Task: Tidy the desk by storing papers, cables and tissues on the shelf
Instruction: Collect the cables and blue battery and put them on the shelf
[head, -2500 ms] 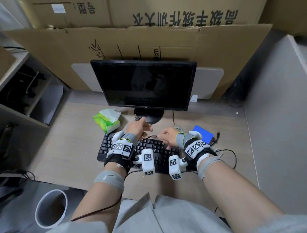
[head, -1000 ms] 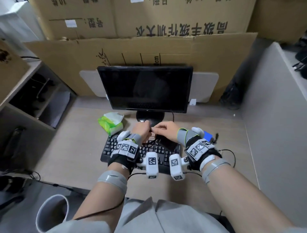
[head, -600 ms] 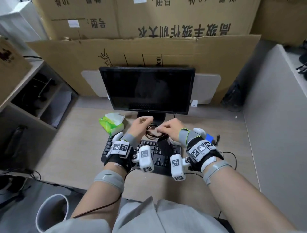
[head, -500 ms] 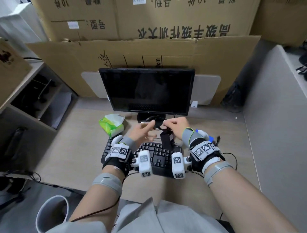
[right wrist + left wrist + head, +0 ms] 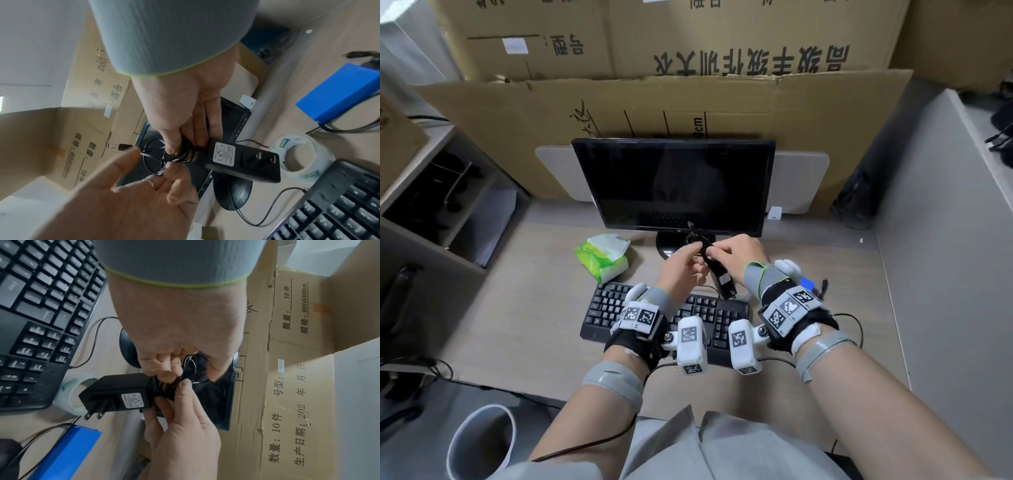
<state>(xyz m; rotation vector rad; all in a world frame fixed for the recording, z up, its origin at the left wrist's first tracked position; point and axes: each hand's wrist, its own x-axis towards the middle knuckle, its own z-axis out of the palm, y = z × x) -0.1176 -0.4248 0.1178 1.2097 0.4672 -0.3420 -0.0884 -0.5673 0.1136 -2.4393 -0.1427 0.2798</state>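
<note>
You hold the power adapter (image 5: 720, 274) up over the keyboard (image 5: 709, 313), in front of the monitor (image 5: 674, 185), with its cable (image 5: 174, 155) coiled at the cord end. Your right hand (image 5: 736, 255) pinches that bundle tightly where it meets the adapter; your left hand (image 5: 681, 265) has thumb and fingertips on the loose loops, working them together. This looks like the cable step, with the coil not yet secured. Next you need to finish the wrap, keep the plug tip (image 5: 121, 147) from springing free, then carry it left to the shelf (image 5: 448, 212). The tissue pack (image 5: 602, 257) waits on the desk (image 5: 517, 308).
</note>
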